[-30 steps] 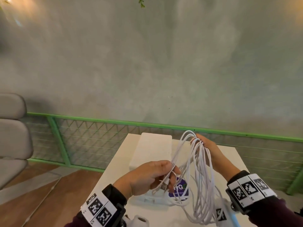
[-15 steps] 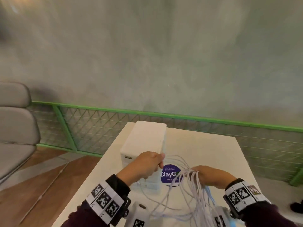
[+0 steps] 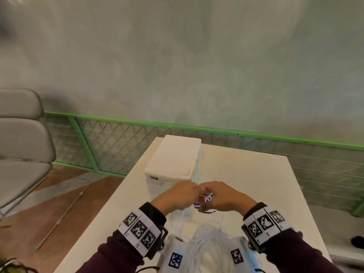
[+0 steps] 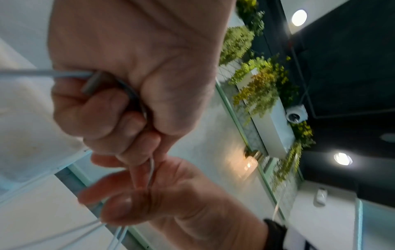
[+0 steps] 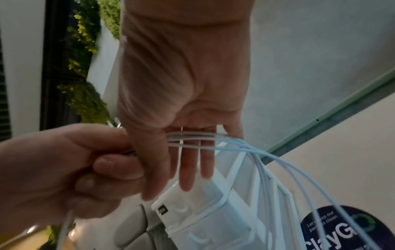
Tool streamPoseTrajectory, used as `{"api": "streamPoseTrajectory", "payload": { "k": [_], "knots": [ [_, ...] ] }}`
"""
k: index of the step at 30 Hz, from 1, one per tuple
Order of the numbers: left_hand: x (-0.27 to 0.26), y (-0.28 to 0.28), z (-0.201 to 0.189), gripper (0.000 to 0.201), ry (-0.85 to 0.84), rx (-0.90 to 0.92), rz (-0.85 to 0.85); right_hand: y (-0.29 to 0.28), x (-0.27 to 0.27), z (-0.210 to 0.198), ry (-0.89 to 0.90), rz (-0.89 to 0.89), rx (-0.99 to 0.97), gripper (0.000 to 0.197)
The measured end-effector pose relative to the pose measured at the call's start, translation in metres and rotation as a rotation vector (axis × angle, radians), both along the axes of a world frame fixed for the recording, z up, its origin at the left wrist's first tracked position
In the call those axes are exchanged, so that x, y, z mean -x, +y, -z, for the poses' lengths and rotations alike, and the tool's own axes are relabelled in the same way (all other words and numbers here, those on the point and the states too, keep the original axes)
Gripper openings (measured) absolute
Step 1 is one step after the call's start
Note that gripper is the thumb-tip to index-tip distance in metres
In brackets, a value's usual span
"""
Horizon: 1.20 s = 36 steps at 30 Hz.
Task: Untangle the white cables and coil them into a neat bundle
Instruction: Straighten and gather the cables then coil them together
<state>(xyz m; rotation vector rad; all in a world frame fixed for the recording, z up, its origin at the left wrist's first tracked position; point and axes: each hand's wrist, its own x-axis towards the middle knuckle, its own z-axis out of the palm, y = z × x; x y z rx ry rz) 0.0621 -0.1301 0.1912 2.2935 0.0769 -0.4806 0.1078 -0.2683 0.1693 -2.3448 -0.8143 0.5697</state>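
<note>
The white cables (image 3: 206, 239) hang as a bundle of loops from my two hands down towards me, above the white table (image 3: 246, 174). My left hand (image 3: 194, 191) is curled in a fist round one strand and its grey plug (image 4: 90, 83). Touching it on the right, my right hand (image 3: 206, 191) has several loops (image 5: 278, 160) lying across its straight fingers (image 5: 188, 169), with the thumb pinning them. Both hands meet just in front of the white box. The loops' lower ends are blurred.
A tall white box (image 3: 177, 160) stands on the table directly behind my hands, beside a round purple sticker (image 5: 342, 233). A green mesh railing (image 3: 197, 127) runs behind the table. A grey chair (image 3: 19, 134) stands at the left.
My right hand came down from its raised position with the loops. Both hands then moved together and now touch in front of the box. The loops hang lower.
</note>
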Motion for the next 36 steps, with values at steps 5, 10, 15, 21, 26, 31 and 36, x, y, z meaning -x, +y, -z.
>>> {"api": "streamPoseTrajectory", "payload": {
  "k": [5, 10, 15, 21, 26, 31, 36],
  "knots": [
    [0.004, 0.031, 0.002, 0.027, 0.209, 0.519, -0.101, 0.003, -0.005, -0.002, 0.150, -0.034, -0.104, 0.021],
    [0.004, 0.058, 0.002, 0.027, 0.276, 0.749, -0.102, 0.006, -0.006, -0.007, 0.321, 0.063, -0.286, 0.023],
    [0.006, 0.071, 0.005, 0.016, 0.259, 0.766, -0.062, 0.008, -0.005, -0.011, 0.258, 0.125, -0.187, 0.029],
    [0.009, 0.068, 0.011, 0.033, 0.144, 0.529, 0.031, 0.007, -0.006, -0.011, 0.229, 0.262, -0.172, 0.027],
    [0.017, 0.040, 0.030, 0.060, 0.077, 0.346, -0.018, 0.008, -0.004, -0.026, 0.178, 0.342, -0.181, 0.031],
    [0.014, 0.035, 0.025, 0.065, -0.047, 0.027, 0.157, -0.002, -0.002, -0.048, 0.134, 0.400, -0.402, 0.029],
    [-0.001, 0.044, -0.009, 0.045, -0.150, 0.601, -0.039, 0.005, 0.010, -0.065, 0.153, 0.442, -0.531, 0.030]
  ]
}}
